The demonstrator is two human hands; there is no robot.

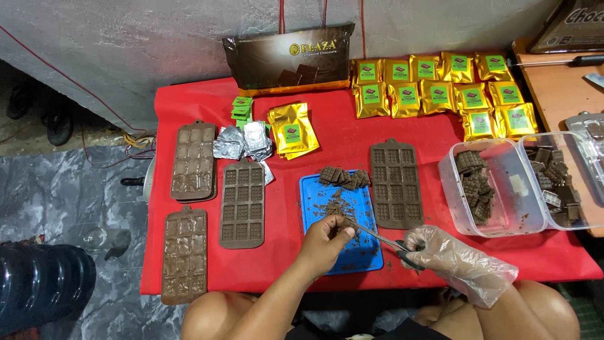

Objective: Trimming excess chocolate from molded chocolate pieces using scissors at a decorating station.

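left hand (324,239) pinches a chocolate piece (345,221) over the blue tray (314,195); gloved right hand (434,249) grips scissors (377,236) (blades pointing left, at it).

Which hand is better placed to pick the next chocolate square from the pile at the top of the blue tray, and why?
Left. The left hand is bare and lies over the blue tray, below the pile. The gloved right hand is off the tray and holds scissors.

The left hand (324,242) holds a chocolate piece (345,222) over the blue tray (365,255); the gloved right hand (434,249) cuts it with scissors (384,240)
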